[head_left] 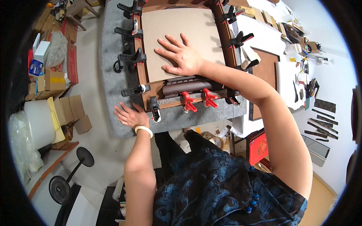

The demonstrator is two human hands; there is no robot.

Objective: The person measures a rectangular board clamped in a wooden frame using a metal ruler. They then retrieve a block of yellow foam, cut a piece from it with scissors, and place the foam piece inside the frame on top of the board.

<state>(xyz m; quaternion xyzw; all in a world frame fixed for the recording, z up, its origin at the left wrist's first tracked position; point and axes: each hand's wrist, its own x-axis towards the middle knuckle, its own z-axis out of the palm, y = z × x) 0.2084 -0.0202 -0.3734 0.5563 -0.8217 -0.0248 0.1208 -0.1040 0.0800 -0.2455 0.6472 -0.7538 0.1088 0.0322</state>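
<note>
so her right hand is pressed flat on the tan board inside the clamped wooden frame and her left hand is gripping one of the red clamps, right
Not quite. The right hand is pressed flat on the tan board inside the clamped wooden frame, but the left hand grips no red clamp. It lies open, fingers spread, on the grey felt mat beside a black clamp. The head view shows it.

right hand (182,56) flat on cardboard sheet (177,28); left hand (130,116) on grey felt (113,49).
</note>
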